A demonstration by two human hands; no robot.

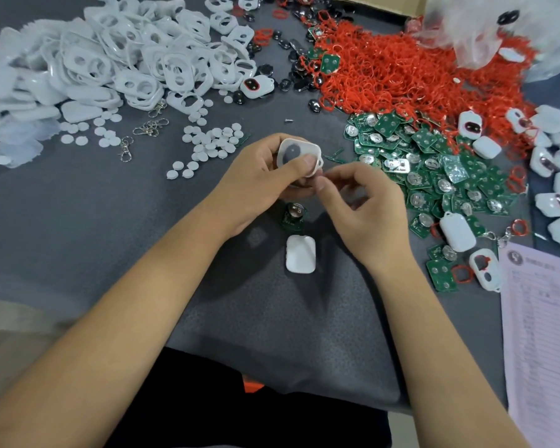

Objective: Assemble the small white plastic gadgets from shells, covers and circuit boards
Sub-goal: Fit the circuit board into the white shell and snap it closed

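Observation:
My left hand (256,182) grips a white shell (296,153) with a dark round part showing in its opening, held above the grey mat. My right hand (362,202) is right beside it, thumb and forefinger pinched together at the shell's lower right corner; what they pinch is too small to see. Below the hands a green circuit board (293,216) with a round metal cell lies on the mat. A plain white cover (300,253) lies just below that board.
White shells (136,59) are heaped at the back left, with small white discs (214,140) and metal clasps (149,127) in front. Red rings (401,72) pile at the back right, green boards (434,169) beneath them, finished gadgets (556,176) and a printed sheet (543,334) at right.

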